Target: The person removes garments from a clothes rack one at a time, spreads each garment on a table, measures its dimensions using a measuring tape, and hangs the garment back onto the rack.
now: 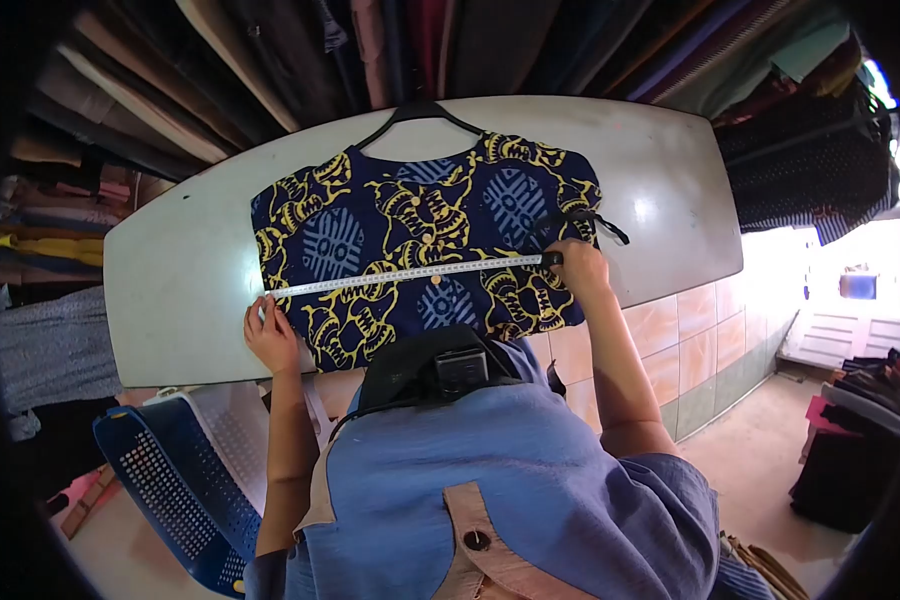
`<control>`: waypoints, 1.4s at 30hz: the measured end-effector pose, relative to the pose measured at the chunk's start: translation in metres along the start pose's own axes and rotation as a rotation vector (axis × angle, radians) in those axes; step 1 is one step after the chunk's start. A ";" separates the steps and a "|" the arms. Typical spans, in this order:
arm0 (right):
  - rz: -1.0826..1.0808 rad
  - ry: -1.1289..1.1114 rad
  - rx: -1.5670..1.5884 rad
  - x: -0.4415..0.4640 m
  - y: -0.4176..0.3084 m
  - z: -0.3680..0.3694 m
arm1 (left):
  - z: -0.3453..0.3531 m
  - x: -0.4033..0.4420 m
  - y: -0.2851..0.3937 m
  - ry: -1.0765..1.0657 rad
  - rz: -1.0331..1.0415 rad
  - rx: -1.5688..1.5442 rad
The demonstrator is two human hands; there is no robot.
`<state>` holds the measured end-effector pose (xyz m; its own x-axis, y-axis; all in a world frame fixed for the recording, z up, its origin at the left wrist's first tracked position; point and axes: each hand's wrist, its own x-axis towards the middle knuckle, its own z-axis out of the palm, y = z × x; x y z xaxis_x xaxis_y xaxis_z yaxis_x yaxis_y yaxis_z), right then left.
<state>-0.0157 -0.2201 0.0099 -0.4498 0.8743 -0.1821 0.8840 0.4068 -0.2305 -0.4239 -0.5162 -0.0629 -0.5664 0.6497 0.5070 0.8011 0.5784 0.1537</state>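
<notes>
A dark blue blouse (335, 245) with yellow and light blue patterns and a row of buttons lies flat on a hanger (425, 112). Across its chest runs a white tape measure (410, 274), pulled straight from one side to the other. My left hand (270, 335) presses the tape's end with its fingertips at the blouse's left edge. At the other side, my right hand (582, 268) grips the black case of the tape measure, and a dark strap (610, 228) loops out above it. The blouse's lower hem is partly hidden behind my body.
The blouse rests on a pale board-like table (660, 190). Rows of hanging clothes (500, 45) crowd its far side, with folded garments (40, 240) on the left. A blue plastic basket (165, 480) stands below left. Dark clothes (850, 450) are piled on the floor at right.
</notes>
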 end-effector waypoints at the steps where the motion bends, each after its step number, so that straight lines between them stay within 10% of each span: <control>1: 0.056 0.008 -0.010 -0.001 0.008 -0.003 | 0.000 0.000 0.000 -0.001 0.010 -0.008; 42: 0.150 0.063 0.130 0.006 0.107 -0.024 | 0.005 -0.003 -0.004 -0.028 -0.035 0.015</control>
<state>0.0795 -0.1649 0.0074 -0.3019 0.9391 -0.1643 0.9148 0.2369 -0.3271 -0.4260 -0.5183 -0.0690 -0.5997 0.6423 0.4773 0.7777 0.6085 0.1582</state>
